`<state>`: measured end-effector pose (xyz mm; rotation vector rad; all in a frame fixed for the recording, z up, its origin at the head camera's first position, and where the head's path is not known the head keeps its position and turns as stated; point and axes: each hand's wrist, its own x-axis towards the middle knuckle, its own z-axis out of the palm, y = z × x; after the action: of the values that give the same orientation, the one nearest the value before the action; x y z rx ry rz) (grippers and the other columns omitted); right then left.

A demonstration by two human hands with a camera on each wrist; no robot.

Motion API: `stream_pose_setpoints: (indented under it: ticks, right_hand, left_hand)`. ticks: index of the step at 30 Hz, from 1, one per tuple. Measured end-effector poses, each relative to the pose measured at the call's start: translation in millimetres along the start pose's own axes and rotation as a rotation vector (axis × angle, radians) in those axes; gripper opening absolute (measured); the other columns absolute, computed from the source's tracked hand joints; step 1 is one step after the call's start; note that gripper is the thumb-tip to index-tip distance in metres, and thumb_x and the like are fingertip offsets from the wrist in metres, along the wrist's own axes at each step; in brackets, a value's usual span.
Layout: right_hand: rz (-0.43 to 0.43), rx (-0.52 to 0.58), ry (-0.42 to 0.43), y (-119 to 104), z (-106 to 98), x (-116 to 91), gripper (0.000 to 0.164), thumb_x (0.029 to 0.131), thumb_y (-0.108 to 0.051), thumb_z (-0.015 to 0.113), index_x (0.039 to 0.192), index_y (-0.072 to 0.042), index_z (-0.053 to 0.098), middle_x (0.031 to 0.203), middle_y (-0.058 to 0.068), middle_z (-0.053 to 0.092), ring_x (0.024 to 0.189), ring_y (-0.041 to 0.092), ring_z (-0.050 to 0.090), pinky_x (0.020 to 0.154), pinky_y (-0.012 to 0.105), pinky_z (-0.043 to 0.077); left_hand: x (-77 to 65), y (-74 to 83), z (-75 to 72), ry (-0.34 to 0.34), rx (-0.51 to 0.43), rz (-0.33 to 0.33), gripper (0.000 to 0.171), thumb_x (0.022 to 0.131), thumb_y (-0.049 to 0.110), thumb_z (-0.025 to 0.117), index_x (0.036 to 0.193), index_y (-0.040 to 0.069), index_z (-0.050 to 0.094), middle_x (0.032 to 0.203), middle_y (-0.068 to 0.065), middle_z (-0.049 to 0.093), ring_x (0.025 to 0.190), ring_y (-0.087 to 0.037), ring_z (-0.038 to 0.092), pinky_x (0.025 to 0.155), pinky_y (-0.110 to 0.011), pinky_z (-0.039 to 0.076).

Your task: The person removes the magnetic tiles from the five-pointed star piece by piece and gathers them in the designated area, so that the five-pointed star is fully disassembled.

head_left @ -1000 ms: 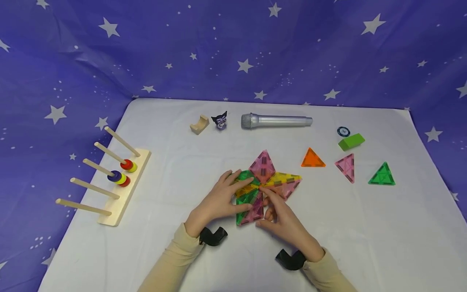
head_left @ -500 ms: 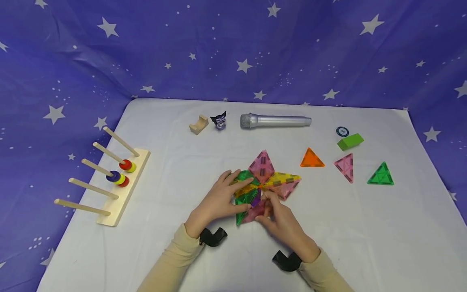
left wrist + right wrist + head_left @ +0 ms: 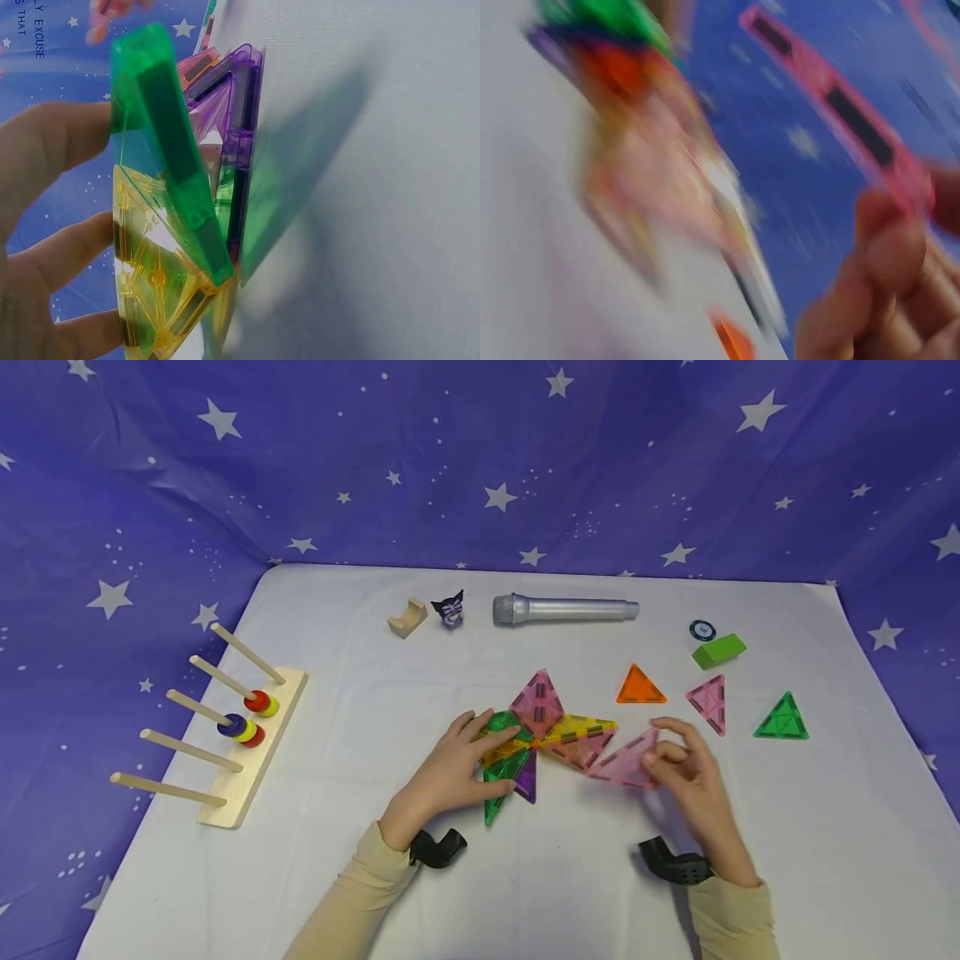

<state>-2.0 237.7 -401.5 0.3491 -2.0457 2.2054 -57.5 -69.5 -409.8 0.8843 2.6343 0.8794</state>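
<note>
Translucent magnetic tiles form a star-like cluster in mid-table, with a pink point (image 3: pixel 538 703), a yellow tile (image 3: pixel 588 725), a purple triangle (image 3: pixel 529 778) and green ones. My left hand (image 3: pixel 448 767) rests spread over its left side. In the left wrist view its fingertips touch the raised green tile (image 3: pixel 169 135) and the yellow tile (image 3: pixel 154 277). To the cluster's right, my right hand (image 3: pixel 697 785) pinches a pink triangular magnetic tile (image 3: pixel 626 762) between thumb and fingers. The right wrist view shows this pink tile edge-on, its dark magnets along the side, against a blurred cluster.
Right of the cluster lie loose orange (image 3: pixel 640 687), pink (image 3: pixel 710 703) and green triangles (image 3: pixel 782 718), a green block (image 3: pixel 718 651) and a round token (image 3: pixel 702 630). Behind are a silver microphone (image 3: pixel 573 609), a figurine (image 3: pixel 451 609) and a wooden block (image 3: pixel 408 617). A peg stacker (image 3: pixel 251 752) stands left.
My right hand has taken the pink tile from the front of the cluster and carried it to the right, uncovering the purple triangle. The left hand has kept its place.
</note>
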Motion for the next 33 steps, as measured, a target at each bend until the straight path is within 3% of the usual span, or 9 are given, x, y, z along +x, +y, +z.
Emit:
stream_pose_setpoints:
  ticks: [5, 8, 11, 14, 19, 24, 28, 30, 33]
  right_hand:
    - [0.208, 0.020, 0.666, -5, -67, -17, 0.039, 0.088, 0.000, 0.054, 0.125, -0.005, 0.043, 0.069, 0.002, 0.059, 0.054, 0.009, 0.051, 0.050, 0.017, 0.044]
    - [0.398, -0.198, 0.922, -4, -95, -28, 0.043, 0.089, -0.014, 0.056, 0.129, -0.012, 0.039, 0.062, -0.006, 0.056, 0.048, 0.004, 0.046, 0.044, 0.014, 0.038]
    - [0.544, -0.550, 0.951, 0, -111, -38, 0.050, 0.091, -0.024, 0.052, 0.135, -0.010, 0.034, 0.055, -0.019, 0.048, 0.044, -0.004, 0.040, 0.042, 0.013, 0.031]
    - [0.589, -0.803, 0.934, 4, -117, -43, 0.055, 0.089, -0.030, 0.050, 0.136, -0.005, 0.032, 0.049, -0.028, 0.039, 0.043, -0.009, 0.036, 0.048, 0.018, 0.030]
    - [0.585, -0.928, 0.965, 3, -118, -44, 0.056, 0.087, -0.034, 0.053, 0.132, -0.004, 0.038, 0.049, -0.027, 0.034, 0.044, -0.009, 0.032, 0.054, 0.025, 0.029]
    - [0.335, -0.775, 0.800, 6, -92, -26, 0.040, 0.088, -0.025, 0.056, 0.124, -0.013, 0.045, 0.055, -0.022, 0.052, 0.044, -0.004, 0.047, 0.045, 0.014, 0.037]
    - [0.101, -0.540, 0.469, 11, -31, -10, 0.041, 0.087, -0.009, 0.058, 0.124, -0.008, 0.040, 0.066, -0.004, 0.064, 0.051, 0.009, 0.057, 0.053, 0.015, 0.045]
    - [0.038, -0.453, 0.281, 10, 8, -5, 0.041, 0.086, -0.001, 0.057, 0.123, 0.000, 0.038, 0.070, 0.008, 0.065, 0.055, 0.015, 0.058, 0.055, 0.018, 0.047]
    - [0.033, -0.458, 0.023, 6, 64, -2, 0.038, 0.084, 0.004, 0.058, 0.117, 0.004, 0.040, 0.076, 0.012, 0.064, 0.060, 0.016, 0.059, 0.057, 0.021, 0.047]
  left_hand:
    - [-1.7, -1.1, 0.5, -0.008, 0.000, -0.012, 0.066, 0.079, 0.045, 0.065, 0.137, 0.026, 0.041, 0.144, -0.015, 0.026, 0.131, -0.037, 0.018, 0.100, -0.053, 0.022]
    - [-3.1, -2.1, 0.3, -0.014, 0.004, -0.023, 0.066, 0.079, 0.046, 0.065, 0.138, 0.027, 0.040, 0.145, -0.014, 0.025, 0.131, -0.036, 0.017, 0.101, -0.053, 0.021]
    - [-4.3, -2.7, -0.3, -0.016, 0.002, -0.031, 0.066, 0.079, 0.046, 0.065, 0.138, 0.027, 0.040, 0.145, -0.014, 0.025, 0.131, -0.036, 0.017, 0.101, -0.053, 0.021]
    - [-4.5, -2.9, -0.6, -0.013, -0.002, -0.031, 0.066, 0.079, 0.045, 0.065, 0.137, 0.027, 0.040, 0.145, -0.014, 0.025, 0.131, -0.036, 0.017, 0.100, -0.053, 0.021]
    - [-2.4, -2.4, -0.3, -0.008, -0.002, -0.019, 0.066, 0.079, 0.046, 0.065, 0.137, 0.026, 0.041, 0.145, -0.014, 0.025, 0.131, -0.036, 0.017, 0.101, -0.053, 0.022]
    - [-0.3, -1.7, 0.2, -0.006, 0.006, -0.008, 0.066, 0.079, 0.046, 0.065, 0.137, 0.026, 0.041, 0.144, -0.015, 0.026, 0.131, -0.037, 0.018, 0.101, -0.052, 0.021]
    - [0.4, -1.1, -0.1, -0.006, 0.001, -0.001, 0.066, 0.079, 0.046, 0.065, 0.137, 0.026, 0.041, 0.144, -0.015, 0.026, 0.131, -0.036, 0.018, 0.101, -0.051, 0.022]
    - [0.8, -0.7, -0.6, -0.001, -0.004, 0.004, 0.066, 0.078, 0.046, 0.065, 0.137, 0.025, 0.042, 0.144, -0.015, 0.027, 0.130, -0.037, 0.019, 0.101, -0.051, 0.022]
    - [1.6, -1.5, -0.6, 0.013, -0.005, 0.013, 0.066, 0.078, 0.045, 0.066, 0.136, 0.024, 0.043, 0.143, -0.015, 0.028, 0.130, -0.037, 0.021, 0.100, -0.051, 0.024]
